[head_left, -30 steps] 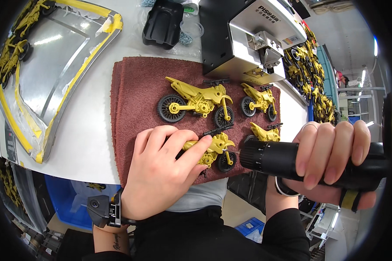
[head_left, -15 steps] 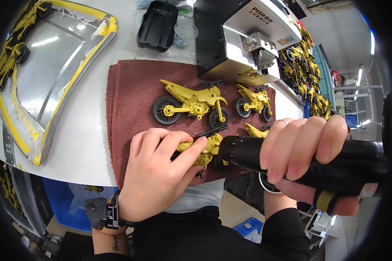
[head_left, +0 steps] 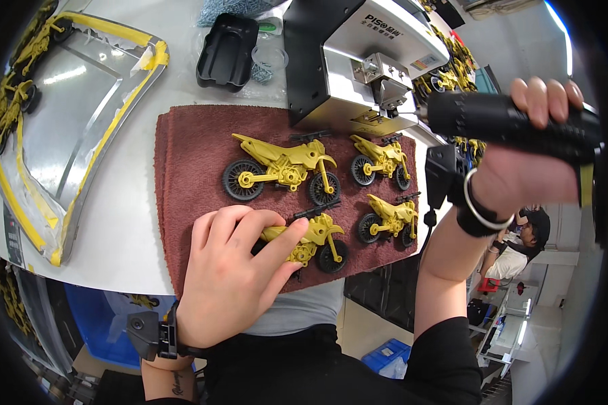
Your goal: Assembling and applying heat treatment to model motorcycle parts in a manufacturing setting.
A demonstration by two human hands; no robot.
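Note:
My left hand (head_left: 233,266) pinches a yellow toy motorcycle (head_left: 327,236) between thumb and fingers, holding it on a folded brown cloth (head_left: 189,175). The fingers hide its rear part. My right hand (head_left: 520,169), raised at the right, is wrapped around a black electric screwdriver (head_left: 476,115). The screwdriver's tip points left, at the front of a screw feeder machine (head_left: 351,74); whether it touches cannot be made out. Three other yellow toy motorcycles with black wheels lie on the cloth: a larger-looking one (head_left: 284,165), a far right one (head_left: 380,162) and a near right one (head_left: 388,219).
Behind the cloth are a black plastic tray (head_left: 228,50) and a clear round dish (head_left: 270,58) beside loose screws. A metal panel edged with yellow tape (head_left: 81,81) lies at the left, with toy motorcycles along it. Another person (head_left: 517,250) is at the far right.
My right hand has lifted the screwdriver away from the held motorcycle, up and right to the screw feeder. My left hand still holds the motorcycle. The view has shifted slightly.

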